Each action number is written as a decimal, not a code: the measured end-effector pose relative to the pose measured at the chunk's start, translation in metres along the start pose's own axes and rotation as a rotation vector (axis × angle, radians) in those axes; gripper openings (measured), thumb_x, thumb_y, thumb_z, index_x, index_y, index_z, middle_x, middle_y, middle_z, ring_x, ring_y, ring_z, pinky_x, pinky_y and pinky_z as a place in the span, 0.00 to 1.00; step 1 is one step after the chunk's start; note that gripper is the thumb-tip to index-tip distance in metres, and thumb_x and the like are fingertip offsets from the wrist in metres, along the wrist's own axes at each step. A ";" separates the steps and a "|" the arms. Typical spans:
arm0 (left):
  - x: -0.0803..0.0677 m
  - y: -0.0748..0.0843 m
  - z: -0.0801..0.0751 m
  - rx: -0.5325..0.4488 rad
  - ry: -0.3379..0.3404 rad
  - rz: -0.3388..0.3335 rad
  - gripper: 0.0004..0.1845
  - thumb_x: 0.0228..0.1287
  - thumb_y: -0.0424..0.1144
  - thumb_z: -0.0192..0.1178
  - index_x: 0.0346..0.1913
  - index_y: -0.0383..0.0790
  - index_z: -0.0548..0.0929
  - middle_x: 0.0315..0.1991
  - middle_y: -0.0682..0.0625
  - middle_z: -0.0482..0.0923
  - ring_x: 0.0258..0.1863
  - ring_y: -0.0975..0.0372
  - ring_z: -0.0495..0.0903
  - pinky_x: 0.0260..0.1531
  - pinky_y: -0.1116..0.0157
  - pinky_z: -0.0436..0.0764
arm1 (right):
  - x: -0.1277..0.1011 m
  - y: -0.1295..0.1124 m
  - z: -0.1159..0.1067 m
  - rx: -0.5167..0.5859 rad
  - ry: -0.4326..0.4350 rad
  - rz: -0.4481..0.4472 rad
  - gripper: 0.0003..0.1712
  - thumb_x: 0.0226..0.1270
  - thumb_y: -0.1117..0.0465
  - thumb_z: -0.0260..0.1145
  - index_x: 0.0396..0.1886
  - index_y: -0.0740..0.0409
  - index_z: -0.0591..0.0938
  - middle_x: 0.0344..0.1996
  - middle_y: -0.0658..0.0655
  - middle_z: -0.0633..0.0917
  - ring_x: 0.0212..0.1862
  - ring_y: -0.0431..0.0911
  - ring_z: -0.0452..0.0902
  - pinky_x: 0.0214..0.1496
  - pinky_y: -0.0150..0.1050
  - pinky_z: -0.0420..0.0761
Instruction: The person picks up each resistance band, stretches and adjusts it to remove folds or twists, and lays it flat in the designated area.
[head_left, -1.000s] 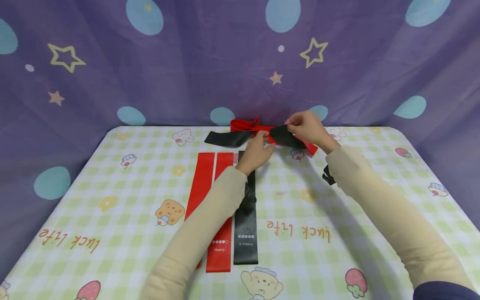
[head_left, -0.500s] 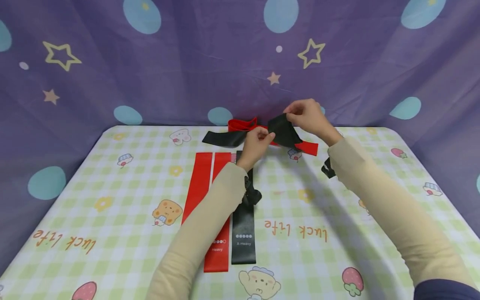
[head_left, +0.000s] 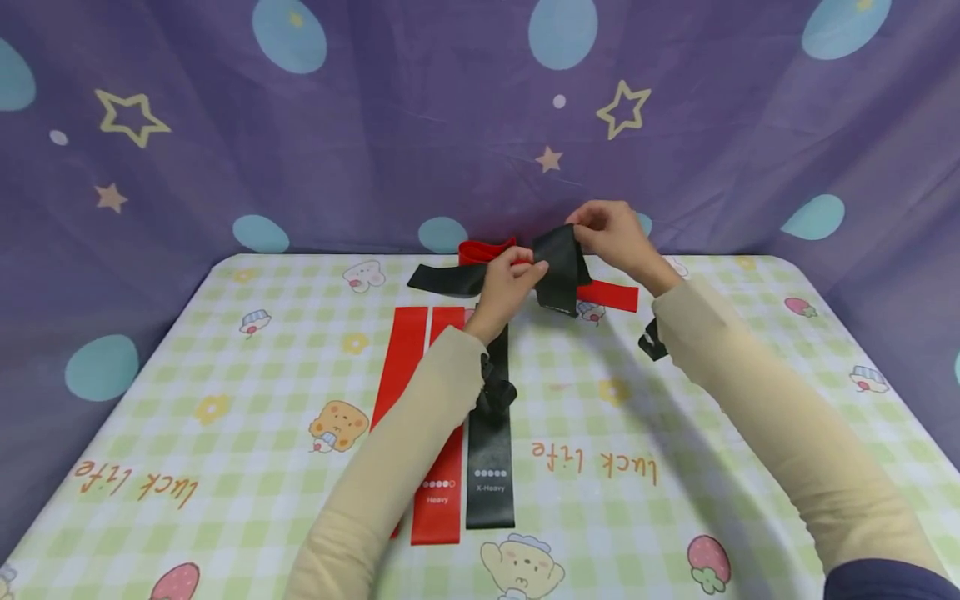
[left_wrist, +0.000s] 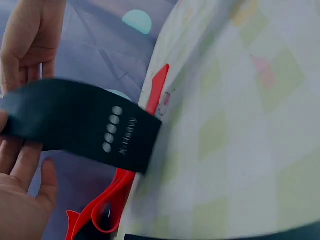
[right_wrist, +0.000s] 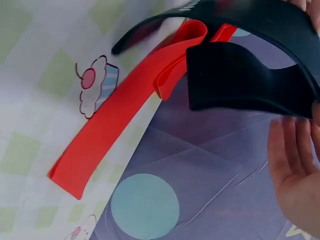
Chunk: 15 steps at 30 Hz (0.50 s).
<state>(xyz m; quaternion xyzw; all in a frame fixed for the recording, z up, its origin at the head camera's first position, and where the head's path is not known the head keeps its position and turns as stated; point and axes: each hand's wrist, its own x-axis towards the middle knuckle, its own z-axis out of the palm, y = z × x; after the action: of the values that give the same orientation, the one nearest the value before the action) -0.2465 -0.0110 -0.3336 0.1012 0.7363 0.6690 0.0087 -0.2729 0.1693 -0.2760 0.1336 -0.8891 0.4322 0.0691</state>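
Note:
Both hands hold up a black resistance band (head_left: 558,267) above the far middle of the table. My left hand (head_left: 528,271) pinches its left edge and my right hand (head_left: 588,221) pinches its top right edge; the loose end hangs down. In the left wrist view the black band (left_wrist: 85,122) shows a row of pale dots and print, with left-hand fingers (left_wrist: 20,165) behind it. In the right wrist view the black band (right_wrist: 250,80) curves over a red band (right_wrist: 125,125), and the right palm (right_wrist: 295,175) is beside it.
A loose red band (head_left: 611,294) and a second black band (head_left: 446,279) lie at the table's far edge. Two red bands (head_left: 408,358) and a black "X-Heavy" band (head_left: 491,467) lie flat side by side under my left forearm. A purple starred cloth (head_left: 375,150) hangs behind.
The hands have lifted the black band off the loose red band and brought its ends closer. Its free end now hangs down, folded, instead of lying flat.

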 end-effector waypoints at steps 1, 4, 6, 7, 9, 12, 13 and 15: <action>0.000 0.001 0.000 -0.013 -0.003 -0.010 0.13 0.65 0.35 0.60 0.49 0.33 0.75 0.39 0.37 0.83 0.35 0.58 0.80 0.40 0.69 0.79 | 0.000 -0.001 0.000 -0.004 0.012 0.000 0.11 0.66 0.67 0.57 0.41 0.65 0.83 0.29 0.60 0.82 0.27 0.44 0.75 0.30 0.27 0.78; 0.001 0.004 0.000 -0.037 -0.015 -0.030 0.17 0.63 0.34 0.61 0.53 0.31 0.75 0.49 0.34 0.81 0.42 0.55 0.82 0.45 0.66 0.81 | -0.002 -0.002 0.002 0.000 0.015 0.039 0.11 0.66 0.64 0.59 0.43 0.63 0.83 0.24 0.57 0.81 0.26 0.48 0.75 0.28 0.30 0.78; 0.000 0.005 0.001 -0.046 -0.023 -0.026 0.16 0.63 0.33 0.61 0.53 0.30 0.75 0.47 0.33 0.81 0.39 0.56 0.81 0.41 0.68 0.81 | -0.004 -0.001 0.004 0.028 -0.006 0.078 0.11 0.67 0.63 0.59 0.44 0.63 0.82 0.25 0.56 0.82 0.26 0.48 0.78 0.31 0.32 0.81; -0.001 0.005 0.001 -0.042 -0.028 -0.023 0.17 0.63 0.32 0.61 0.53 0.30 0.75 0.47 0.33 0.81 0.40 0.56 0.81 0.41 0.68 0.81 | -0.005 0.001 0.005 0.045 -0.018 0.097 0.11 0.67 0.63 0.59 0.45 0.63 0.82 0.26 0.57 0.83 0.26 0.48 0.79 0.32 0.34 0.82; -0.002 0.006 0.002 -0.025 -0.043 -0.022 0.18 0.63 0.32 0.60 0.54 0.30 0.74 0.49 0.33 0.81 0.43 0.53 0.82 0.44 0.65 0.81 | -0.007 0.005 0.007 0.085 -0.041 0.135 0.12 0.68 0.63 0.58 0.47 0.65 0.80 0.31 0.59 0.85 0.28 0.44 0.81 0.37 0.36 0.84; -0.004 0.006 0.004 0.005 -0.065 -0.020 0.19 0.64 0.32 0.60 0.56 0.30 0.73 0.51 0.33 0.80 0.49 0.49 0.81 0.50 0.61 0.80 | -0.009 0.009 0.009 0.159 -0.052 0.192 0.15 0.70 0.64 0.55 0.51 0.67 0.79 0.42 0.64 0.84 0.31 0.40 0.81 0.43 0.37 0.84; -0.004 0.006 0.004 0.013 -0.071 -0.019 0.20 0.64 0.32 0.60 0.57 0.30 0.73 0.52 0.33 0.79 0.50 0.49 0.80 0.51 0.61 0.80 | -0.010 0.010 0.009 0.208 -0.056 0.216 0.16 0.71 0.65 0.54 0.53 0.68 0.78 0.45 0.65 0.83 0.32 0.38 0.81 0.45 0.36 0.83; -0.006 0.006 0.005 0.007 -0.082 -0.026 0.20 0.64 0.32 0.60 0.58 0.30 0.72 0.52 0.34 0.79 0.49 0.50 0.81 0.48 0.62 0.81 | -0.009 0.011 0.009 0.334 -0.056 0.267 0.19 0.72 0.65 0.52 0.58 0.69 0.75 0.50 0.63 0.80 0.35 0.37 0.81 0.48 0.34 0.82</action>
<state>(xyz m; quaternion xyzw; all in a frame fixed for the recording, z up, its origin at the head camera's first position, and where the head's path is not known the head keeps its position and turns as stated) -0.2391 -0.0070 -0.3292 0.1190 0.7391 0.6614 0.0471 -0.2672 0.1698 -0.2920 0.0362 -0.8166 0.5749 -0.0364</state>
